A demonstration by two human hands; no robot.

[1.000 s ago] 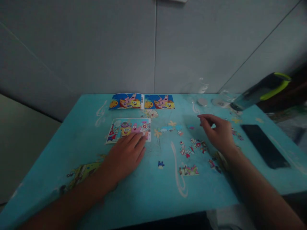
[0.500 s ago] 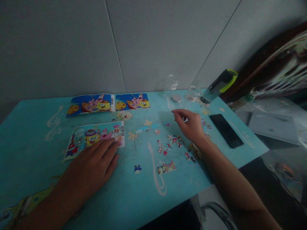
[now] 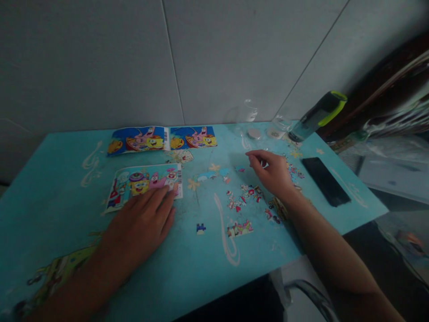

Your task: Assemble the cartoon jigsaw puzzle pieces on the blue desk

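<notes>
Turquoise cartoon-printed table spread from wall to near edge, carrying everything else; at its far right corner a tilted dark bottle with a lime-green lid, and nearer, lying flat, a black phone; along the back edge two blue picture cards side by side, touching end to end; in front of them, left of centre, a third picture card with a barcode strip at its right end. Left hand laid flat, fingers extended and only slightly spread, fingertips resting on the lower right corner of that third card, gripping nothing. Right hand lifted a little above the table right of centre, fingers curled inward with thumb and forefinger drawn close together at the tips (whether a piece sits between them cannot be told in this dim light). Loose puzzle pieces scattered just beside and under that right hand; more pieces beyond its knuckles; a small joined cluster nearer the front edge; a single blue piece lying apart, between the two hands. Judged from the lie of things: barely begun; only the one small cluster fitted together, nearly all pieces still loose and unsorted.
</notes>
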